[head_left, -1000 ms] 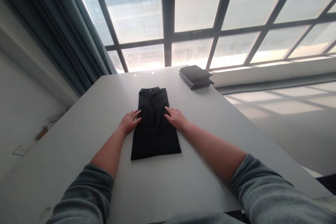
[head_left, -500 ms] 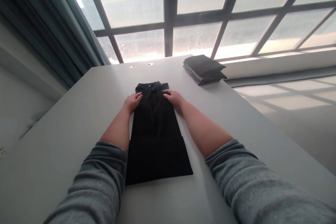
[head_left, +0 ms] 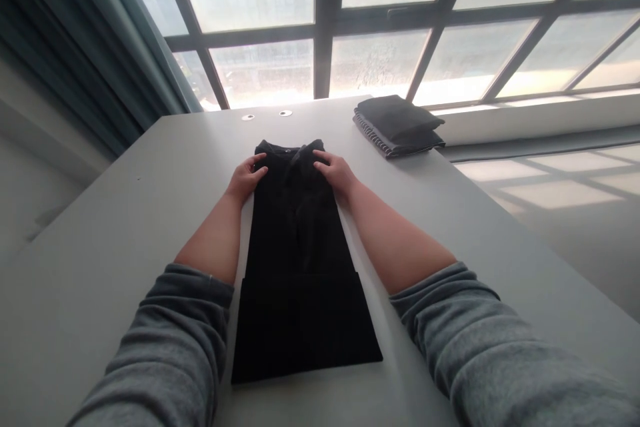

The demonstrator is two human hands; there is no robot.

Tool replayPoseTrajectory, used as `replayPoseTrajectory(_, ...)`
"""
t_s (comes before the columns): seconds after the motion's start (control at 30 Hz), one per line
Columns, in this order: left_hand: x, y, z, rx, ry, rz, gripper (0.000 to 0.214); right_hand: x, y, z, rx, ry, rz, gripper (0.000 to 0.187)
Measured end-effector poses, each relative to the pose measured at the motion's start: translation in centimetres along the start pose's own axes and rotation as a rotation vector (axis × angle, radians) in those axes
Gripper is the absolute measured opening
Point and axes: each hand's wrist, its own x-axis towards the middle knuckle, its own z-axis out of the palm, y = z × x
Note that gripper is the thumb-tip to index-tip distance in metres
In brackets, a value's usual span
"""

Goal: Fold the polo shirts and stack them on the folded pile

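Observation:
A black collared shirt (head_left: 295, 233) lies folded into a long narrow shape, its collar end pointing away from me. Its lower part is turned up into a wide flat band near me. My left hand (head_left: 245, 177) grips the left shoulder edge, thumb and fingers on the cloth. At the opposite shoulder, my right hand (head_left: 337, 172) holds the edge in the same way. The cloth between both hands is slightly bunched around the collar, and some fingertips are hidden by it.
A stack of folded dark clothes (head_left: 397, 125) sits at the far right edge of the white table (head_left: 165, 207). Two small round eye-like discs lie at the back. Beyond are a large window (head_left: 377, 67) and, on the left, a grey-blue curtain (head_left: 95, 40).
Both hands have shifted slightly farther up towards the collar and closed on the shoulder edges. The shoulders now look bunched instead of flat. My view has tilted a little.

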Motion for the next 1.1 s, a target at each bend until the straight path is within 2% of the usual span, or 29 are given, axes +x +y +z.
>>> replayPoseTrajectory(0.17,-0.4,2.0,0.1,-0.179,0.130,0.017,0.040,-0.3,-0.8,-0.5,0.203,0.186,0.015,0.041)
replayPoseTrajectory(0.27,-1.1,3.2,-0.1,-0.298,0.112,0.022,0.056,-0.5,-1.1,-0.7,0.268,0.210,-0.020,0.040)
replayPoseTrajectory(0.37,-2.9,4.4,-1.0,-0.264,-0.081,0.025,0.073,-2.1,-2.0,-1.5,0.272,0.095,-0.091,0.060)
replayPoseTrajectory(0.43,-4.7,5.1,-2.0,-0.099,-0.229,0.038,0.061,-3.9,-2.7,-2.3,0.156,-0.049,-0.162,0.061)
replayPoseTrajectory(0.53,-7.3,6.0,-3.3,0.203,-0.393,0.071,0.032,-6.6,-3.4,-3.7,-0.144,-0.288,-0.303,0.041)
replayPoseTrajectory(0.63,-8.7,6.5,-3.9,0.328,-0.498,0.155,0.017,-8.3,-3.6,-4.7,-0.319,-0.370,-0.372,0.047)
replayPoseTrajectory(0.67,-8.9,6.6,-4.0,0.333,-0.517,0.179,0.017,-8.5,-3.6,-4.9,-0.343,-0.357,-0.390,0.049)
replayPoseTrajectory(0.73,-8.9,6.8,-4.0,0.319,-0.528,0.188,0.018,-8.7,-3.9,-5.0,-0.363,-0.327,-0.443,0.040)
replayPoseTrajectory(0.83,-8.6,7.1,-3.8,0.276,-0.498,0.116,0.016,-8.5,-4.5,-4.9,-0.347,-0.307,-0.497,0.024)
replayPoseTrajectory(1.0,-8.9,7.5,-3.9,0.190,-0.465,0.004,0.012,-8.5,-5.3,-4.7,-0.399,-0.267,-0.499,0.059)
replayPoseTrajectory(1.1,-9.0,7.3,-4.0,0.121,-0.442,-0.028,0.010,-8.4,-5.3,-4.8,-0.455,-0.403,-0.513,0.047)
